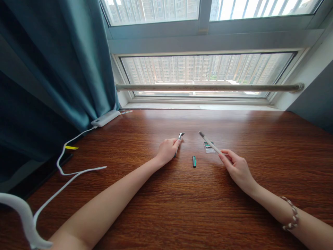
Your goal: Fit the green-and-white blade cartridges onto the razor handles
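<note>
My left hand (167, 150) is closed round a razor handle (180, 136), whose metal head end pokes out past the fingers, resting on the wooden table (166, 208). My right hand (235, 167) pinches a slim white stick-like tool (209, 143) that points up and to the left. Between the hands a small green razor cartridge (194, 161) lies loose on the table. A clear cartridge pack (208, 147) with green parts lies under the white tool's shaft.
A white power bank (105, 118) sits at the table's back left by the blue curtain (52, 69), its white cable (67, 166) trailing toward me. A window with a horizontal rail (208, 87) runs along the far edge.
</note>
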{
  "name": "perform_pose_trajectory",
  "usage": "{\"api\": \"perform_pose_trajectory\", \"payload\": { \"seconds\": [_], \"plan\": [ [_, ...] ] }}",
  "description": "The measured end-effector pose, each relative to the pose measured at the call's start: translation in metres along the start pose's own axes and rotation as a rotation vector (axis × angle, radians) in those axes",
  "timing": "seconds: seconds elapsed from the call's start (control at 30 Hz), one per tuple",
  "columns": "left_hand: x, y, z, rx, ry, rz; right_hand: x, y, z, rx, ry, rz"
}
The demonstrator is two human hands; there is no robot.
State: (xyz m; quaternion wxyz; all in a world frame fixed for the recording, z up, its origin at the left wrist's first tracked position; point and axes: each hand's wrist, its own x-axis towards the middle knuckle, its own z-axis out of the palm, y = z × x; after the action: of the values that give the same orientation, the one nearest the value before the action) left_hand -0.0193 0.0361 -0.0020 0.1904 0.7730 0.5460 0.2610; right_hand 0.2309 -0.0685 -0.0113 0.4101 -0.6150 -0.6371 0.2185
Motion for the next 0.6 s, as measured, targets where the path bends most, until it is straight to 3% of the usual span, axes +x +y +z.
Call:
{"api": "perform_pose_trajectory", "payload": {
  "seconds": [0.23, 0.6],
  "plan": [
    [-0.0044, 0.0031, 0.0029, 0.401, -0.059, 0.024, 0.0003, 0.0034, 0.0012, -0.038, -0.012, 0.009],
    [-0.004, -0.0005, 0.0076, 0.505, -0.031, 0.005, -0.0003, 0.0008, 0.0007, -0.048, -0.022, -0.021]
  ]
}}
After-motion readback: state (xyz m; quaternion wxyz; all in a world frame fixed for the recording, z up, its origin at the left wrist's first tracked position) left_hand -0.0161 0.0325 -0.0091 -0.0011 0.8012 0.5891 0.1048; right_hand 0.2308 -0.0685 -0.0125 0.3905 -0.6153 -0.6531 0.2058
